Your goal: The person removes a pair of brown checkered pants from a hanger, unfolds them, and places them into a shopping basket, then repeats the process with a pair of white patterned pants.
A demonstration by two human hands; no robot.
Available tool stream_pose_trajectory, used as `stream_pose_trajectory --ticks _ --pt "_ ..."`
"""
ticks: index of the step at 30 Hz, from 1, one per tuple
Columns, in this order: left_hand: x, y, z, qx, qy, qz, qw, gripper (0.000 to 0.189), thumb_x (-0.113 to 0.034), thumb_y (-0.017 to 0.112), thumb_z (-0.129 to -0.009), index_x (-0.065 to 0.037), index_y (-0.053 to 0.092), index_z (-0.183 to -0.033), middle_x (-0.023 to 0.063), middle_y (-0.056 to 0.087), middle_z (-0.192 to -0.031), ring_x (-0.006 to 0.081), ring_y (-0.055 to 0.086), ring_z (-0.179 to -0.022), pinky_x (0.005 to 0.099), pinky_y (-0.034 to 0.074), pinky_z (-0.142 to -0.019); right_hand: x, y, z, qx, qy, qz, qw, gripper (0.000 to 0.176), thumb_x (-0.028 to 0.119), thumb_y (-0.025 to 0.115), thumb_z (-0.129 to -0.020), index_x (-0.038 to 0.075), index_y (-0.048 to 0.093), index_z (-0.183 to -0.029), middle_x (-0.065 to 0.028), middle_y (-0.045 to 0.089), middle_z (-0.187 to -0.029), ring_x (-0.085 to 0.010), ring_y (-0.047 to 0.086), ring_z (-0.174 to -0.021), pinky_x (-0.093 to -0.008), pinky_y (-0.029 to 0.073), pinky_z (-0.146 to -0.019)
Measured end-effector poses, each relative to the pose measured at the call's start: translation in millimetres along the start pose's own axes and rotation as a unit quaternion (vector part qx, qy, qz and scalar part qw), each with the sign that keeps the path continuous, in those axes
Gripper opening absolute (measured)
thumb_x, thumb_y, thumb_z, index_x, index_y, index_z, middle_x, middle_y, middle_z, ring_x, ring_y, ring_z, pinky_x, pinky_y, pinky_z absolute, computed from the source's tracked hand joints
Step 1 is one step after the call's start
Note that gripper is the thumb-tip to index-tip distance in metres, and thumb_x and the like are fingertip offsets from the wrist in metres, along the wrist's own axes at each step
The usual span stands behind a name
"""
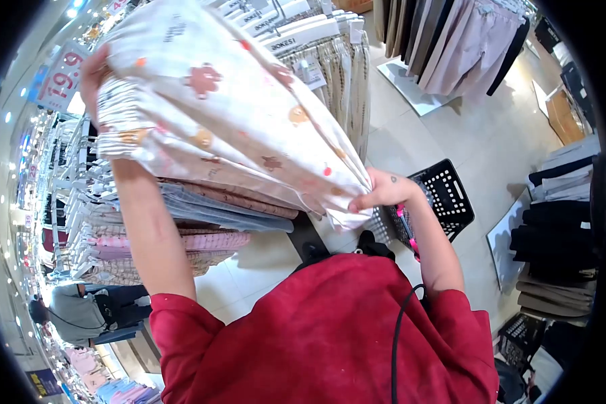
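White printed pants (249, 114) with brown bears and small red and orange figures stretch diagonally between my hands. At the gathered elastic waistband, upper left, my left hand (94, 81) grips the cloth, its fingers partly hidden behind it. My right hand (382, 190) pinches the lower right end of the pants between thumb and fingers. Behind the cloth hang checked garments (343, 74) on white hangers. Below it are blue and pink garments (215, 209) on a rack.
A black shopping basket (451, 195) stands on the floor beside my right forearm. Racks of folded-over trousers (475, 40) are at the upper right, dark clothes (555, 232) at the right. Another person (81, 313) is at the lower left. A price sign (60, 77) hangs upper left.
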State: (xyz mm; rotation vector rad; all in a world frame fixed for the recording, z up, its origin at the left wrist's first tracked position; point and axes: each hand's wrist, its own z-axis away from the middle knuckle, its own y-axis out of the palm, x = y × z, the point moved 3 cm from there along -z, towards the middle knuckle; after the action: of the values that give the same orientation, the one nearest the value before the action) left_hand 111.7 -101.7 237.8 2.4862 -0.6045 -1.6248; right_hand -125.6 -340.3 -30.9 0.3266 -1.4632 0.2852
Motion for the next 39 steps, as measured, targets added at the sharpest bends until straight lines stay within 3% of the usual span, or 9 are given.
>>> stream_pose_trajectory --ticks 2,6,10,14,20,26,28,34,39 --pt "-11.8 -7.4 -11.7 -0.092 -0.071 0.004 0.993 0.040 -0.026 0.051 -0.082 0.003 0.058 -0.109 0.0173 0.061 -0.109 0.0273 0.059 -0.101 0.0392 0.044 -0.095 -7.2 -4.5 18.2 0.008 0.069 0.050 0.996 0.030 0.016 0.074 -0.073 -0.002 0.064 -0.095 -0.0022 0.065 -0.079 -0.0091 0.057 -0.071 -0.0260 0.047 -0.068" --pt "-6.6 -94.1 -75.3 0.044 -0.179 -0.016 0.983 0.047 -0.034 0.049 -0.085 0.003 0.056 -0.113 0.0180 0.060 -0.113 0.0298 0.057 -0.104 0.0398 0.043 -0.095 -15.4 -6.9 54.9 -0.007 0.138 0.081 0.987 0.030 0.021 0.075 -0.071 -0.004 0.065 -0.085 -0.0051 0.065 -0.072 -0.0093 0.057 -0.068 -0.0259 0.047 -0.067" --pt "-3.3 -45.0 -35.7 -0.113 -0.180 -0.040 0.976 0.051 -0.037 0.047 -0.086 0.002 0.053 -0.120 0.0189 0.057 -0.119 0.0310 0.055 -0.108 0.0423 0.041 -0.098 -41.8 -34.1 105.4 -0.039 0.206 0.083 0.974 0.038 0.023 0.076 -0.070 -0.006 0.064 -0.091 -0.0056 0.066 -0.079 -0.0105 0.058 -0.073 -0.0261 0.047 -0.069" --pt "22.3 -108.1 -74.0 0.068 -0.247 0.002 0.967 0.049 -0.036 0.046 -0.087 -0.003 0.052 -0.123 0.0168 0.055 -0.123 0.0303 0.053 -0.111 0.0426 0.042 -0.098 -32.6 -64.6 173.9 -0.090 0.250 0.088 0.960 0.037 0.022 0.077 -0.070 -0.004 0.065 -0.094 -0.0051 0.067 -0.084 -0.0101 0.058 -0.075 -0.0257 0.047 -0.070" --pt "54.8 -76.9 -33.1 -0.046 -0.223 -0.009 0.974 0.049 -0.039 0.046 -0.088 -0.004 0.052 -0.122 0.0148 0.055 -0.124 0.0295 0.054 -0.110 0.0426 0.040 -0.099 -10.5 -71.3 263.3 -0.203 0.256 0.007 0.945 0.033 0.016 0.076 -0.072 -0.004 0.064 -0.094 -0.0010 0.065 -0.081 -0.0069 0.055 -0.074 -0.0239 0.046 -0.067" --pt "117.1 -144.7 -101.2 0.041 -0.234 0.056 0.970 0.043 -0.034 0.045 -0.089 -0.003 0.055 -0.117 0.0148 0.058 -0.118 0.0276 0.055 -0.107 0.0408 0.041 -0.097 8.0 -57.3 281.0 -0.252 0.303 0.205 0.896 0.033 0.013 0.064 -0.068 -0.004 0.062 -0.096 -0.0081 0.063 -0.089 -0.0148 0.057 -0.080 -0.0286 0.047 -0.073" --pt "122.4 -171.6 -122.4 0.110 -0.268 0.092 0.953 0.042 -0.032 0.044 -0.089 -0.002 0.055 -0.116 0.0157 0.057 -0.118 0.0280 0.054 -0.109 0.0409 0.041 -0.098 0.3 -58.1 292.9 -0.342 0.217 0.298 0.864 0.038 0.014 0.061 -0.063 -0.004 0.061 -0.097 -0.0102 0.057 -0.097 -0.0171 0.053 -0.087 -0.0277 0.044 -0.077" --pt "111.6 -128.1 -76.3 -0.049 -0.227 0.002 0.973 0.048 -0.037 0.044 -0.088 -0.001 0.053 -0.119 0.0172 0.056 -0.119 0.0304 0.054 -0.110 0.0428 0.041 -0.098 -18.2 -45.8 314.2 -0.414 0.171 0.021 0.894 0.039 0.015 0.061 -0.069 0.000 0.059 -0.104 -0.0037 0.057 -0.093 -0.0122 0.052 -0.085 -0.0256 0.042 -0.076" --pt "115.1 -116.0 -63.5 -0.097 -0.210 -0.011 0.973 0.048 -0.036 0.042 -0.088 0.000 0.053 -0.119 0.0183 0.056 -0.119 0.0317 0.054 -0.109 0.0442 0.042 -0.097 -26.7 -48.4 334.0 -0.449 0.239 0.133 0.851 0.032 0.019 0.065 -0.072 0.001 0.061 -0.098 -0.0009 0.059 -0.082 -0.0090 0.053 -0.075 -0.0251 0.044 -0.066"
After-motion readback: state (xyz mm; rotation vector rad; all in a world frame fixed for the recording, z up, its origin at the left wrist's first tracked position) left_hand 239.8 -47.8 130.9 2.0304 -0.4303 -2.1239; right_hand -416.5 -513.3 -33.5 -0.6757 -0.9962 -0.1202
